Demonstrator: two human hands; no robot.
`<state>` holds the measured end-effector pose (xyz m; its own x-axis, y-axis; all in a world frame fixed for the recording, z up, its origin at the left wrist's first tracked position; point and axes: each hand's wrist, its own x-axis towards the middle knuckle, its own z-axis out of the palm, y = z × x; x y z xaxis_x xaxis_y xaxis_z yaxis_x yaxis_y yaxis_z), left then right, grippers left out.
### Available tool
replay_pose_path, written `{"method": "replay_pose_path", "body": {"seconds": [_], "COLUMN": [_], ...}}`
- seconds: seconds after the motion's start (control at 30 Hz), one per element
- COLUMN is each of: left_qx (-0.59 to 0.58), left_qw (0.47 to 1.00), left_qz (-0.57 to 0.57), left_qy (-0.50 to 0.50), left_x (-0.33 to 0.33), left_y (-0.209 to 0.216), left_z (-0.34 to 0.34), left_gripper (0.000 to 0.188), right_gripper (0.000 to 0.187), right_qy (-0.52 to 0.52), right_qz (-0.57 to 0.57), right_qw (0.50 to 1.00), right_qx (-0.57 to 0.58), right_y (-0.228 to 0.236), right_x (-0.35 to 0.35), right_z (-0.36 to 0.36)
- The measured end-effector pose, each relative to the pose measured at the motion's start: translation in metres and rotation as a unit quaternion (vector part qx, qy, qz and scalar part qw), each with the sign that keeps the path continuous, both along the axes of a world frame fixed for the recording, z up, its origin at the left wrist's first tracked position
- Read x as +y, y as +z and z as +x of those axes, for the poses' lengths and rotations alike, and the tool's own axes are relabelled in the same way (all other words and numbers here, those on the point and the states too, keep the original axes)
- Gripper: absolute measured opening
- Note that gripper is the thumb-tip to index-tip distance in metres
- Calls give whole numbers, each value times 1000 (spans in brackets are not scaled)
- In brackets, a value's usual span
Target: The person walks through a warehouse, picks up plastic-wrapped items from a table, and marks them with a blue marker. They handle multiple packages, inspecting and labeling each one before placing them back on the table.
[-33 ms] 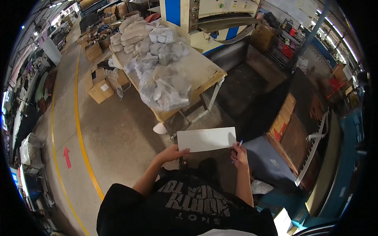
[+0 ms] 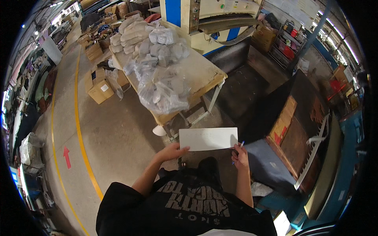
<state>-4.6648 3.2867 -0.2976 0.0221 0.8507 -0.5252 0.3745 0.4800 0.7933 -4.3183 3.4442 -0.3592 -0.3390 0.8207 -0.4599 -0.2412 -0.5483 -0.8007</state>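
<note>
A blank-looking white sheet of paper or thin card [image 2: 208, 139] is stretched level in front of my body, longer from side to side. My left hand [image 2: 173, 152] pinches its lower left corner, thumb on top. At the lower right corner, my right hand [image 2: 240, 156] grips the edge and also holds a blue-and-white pen [image 2: 242, 143], whose end sticks up past the fingers. The fingers beneath the sheet are hidden. Beyond it stands a worn table [image 2: 204, 67] bearing plastic bags of grey pieces [image 2: 163, 92] and stacked beige shapes [image 2: 134, 33].
Cardboard boxes [image 2: 99, 87] sit on the floor left of the table. Farther left, yellow lines [image 2: 80, 129] and a red arrow [image 2: 67, 157] mark the walkway. A cream-and-blue machine [image 2: 181, 15] stands behind the table. To my right is a wooden-edged dark board [image 2: 301, 133] with a toothed white strip [image 2: 313, 157].
The sheet and the view have shifted very slightly. Both hands keep the same hold.
</note>
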Motion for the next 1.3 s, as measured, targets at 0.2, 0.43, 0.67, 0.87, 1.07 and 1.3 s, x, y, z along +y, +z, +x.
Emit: {"method": "replay_pose_path", "body": {"seconds": [0.2, 0.43, 0.67, 0.87, 1.07, 1.3], "left_qx": [182, 428, 463, 427, 386, 439], "left_qw": [881, 733, 670, 635, 626, 599], "left_qz": [270, 121, 92, 166, 173, 201], "left_qy": [343, 515, 573, 622, 655, 639], "left_x": [133, 222, 238, 248, 241, 243], "left_y": [0, -35, -67, -73, -75, -71], "left_z": [-70, -104, -95, -99, -98, -102], "left_gripper": [40, 46, 43, 34, 34, 36], "right_gripper": [8, 9, 10, 10, 27, 47], "right_qy": [-57, -56, 70, 187, 379, 359], "right_qz": [-10, -34, 15, 88, 347, 518], "right_qw": [995, 996, 997, 961, 768, 646], "right_qx": [83, 61, -43, -183, -382, -430], "right_y": [-23, -13, -12, -37, -72, -27], "right_x": [151, 336, 459, 503, 533, 564], "right_z": [-9, -57, -137, -215, -268, -349]}}
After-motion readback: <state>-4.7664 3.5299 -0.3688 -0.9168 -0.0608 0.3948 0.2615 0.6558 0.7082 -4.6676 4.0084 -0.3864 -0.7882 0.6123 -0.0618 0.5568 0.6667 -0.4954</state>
